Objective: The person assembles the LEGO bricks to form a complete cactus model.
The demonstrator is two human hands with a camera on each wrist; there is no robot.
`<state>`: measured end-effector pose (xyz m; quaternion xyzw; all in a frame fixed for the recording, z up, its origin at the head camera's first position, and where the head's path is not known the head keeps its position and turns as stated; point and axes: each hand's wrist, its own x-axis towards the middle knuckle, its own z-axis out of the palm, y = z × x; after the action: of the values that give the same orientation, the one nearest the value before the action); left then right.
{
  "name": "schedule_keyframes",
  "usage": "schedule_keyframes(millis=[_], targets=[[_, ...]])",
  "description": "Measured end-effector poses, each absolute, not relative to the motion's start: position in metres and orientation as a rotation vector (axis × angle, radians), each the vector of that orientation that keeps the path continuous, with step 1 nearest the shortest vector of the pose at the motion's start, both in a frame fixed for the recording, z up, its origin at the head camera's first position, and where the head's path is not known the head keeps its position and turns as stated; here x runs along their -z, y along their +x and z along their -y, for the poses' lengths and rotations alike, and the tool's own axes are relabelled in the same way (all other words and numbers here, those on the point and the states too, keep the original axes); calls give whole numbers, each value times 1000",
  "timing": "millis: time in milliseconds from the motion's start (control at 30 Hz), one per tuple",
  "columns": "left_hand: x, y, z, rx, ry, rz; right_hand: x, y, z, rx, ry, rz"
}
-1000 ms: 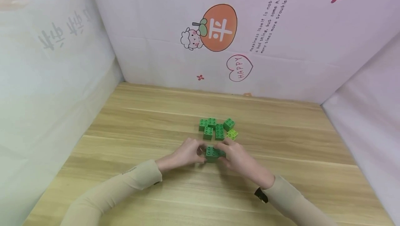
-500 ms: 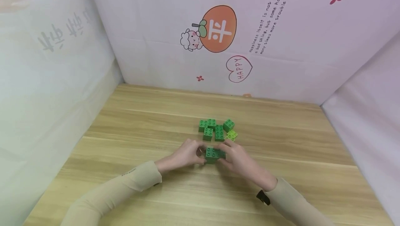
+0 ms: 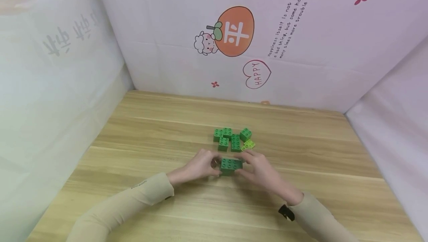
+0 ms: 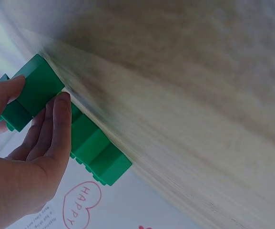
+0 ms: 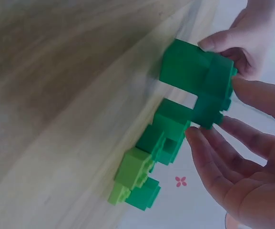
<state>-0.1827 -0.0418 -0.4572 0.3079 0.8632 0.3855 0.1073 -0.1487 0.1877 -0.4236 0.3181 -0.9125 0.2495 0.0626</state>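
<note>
Two green toy building bricks [image 3: 230, 164] are stacked near the middle of the table, studs up; in the right wrist view the upper brick [image 5: 213, 102] overhangs the lower one [image 5: 182, 67]. My left hand [image 3: 200, 163] pinches the stack's left end, its thumb [image 4: 14, 86] on one side and fingers on the other. My right hand [image 3: 262, 168] surrounds the overhanging right end with thumb and fingers spread, the fingertips [image 5: 192, 136] close beside the upper brick. Behind the stack lie loose green bricks, among them a long one [image 3: 235, 142] and a square one [image 3: 223, 144].
Farther back are more green bricks [image 3: 218, 135], with another green brick [image 3: 245, 134] and a light green brick [image 3: 248, 144] to the right. The wooden table [image 3: 160, 123] ends at white printed cloth walls [image 3: 167, 60] on the back and sides.
My right hand has drawn back slightly to the right and its fingers have loosened, showing more of the stack's studs. My left hand and the loose bricks stay put.
</note>
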Motion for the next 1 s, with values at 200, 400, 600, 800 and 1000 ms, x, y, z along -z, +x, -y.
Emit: schedule_keyframes(millis=[200, 400, 600, 800, 1000], targets=[[457, -183, 41, -1125, 920, -2550, 421, -155, -195, -766, 943, 2642], [456, -182, 41, -1128, 907, -2543, 424, -166, -206, -868, 844, 2671], [457, -181, 41, -1144, 883, -2523, 430, -176, -216, -926, 719, 2769], [456, -181, 41, -1142, 885, -2524, 437, -183, -224, -952, 637, 2831], [455, -180, 41, -1133, 878, -2524, 441, -188, -229, -976, 591, 2863]])
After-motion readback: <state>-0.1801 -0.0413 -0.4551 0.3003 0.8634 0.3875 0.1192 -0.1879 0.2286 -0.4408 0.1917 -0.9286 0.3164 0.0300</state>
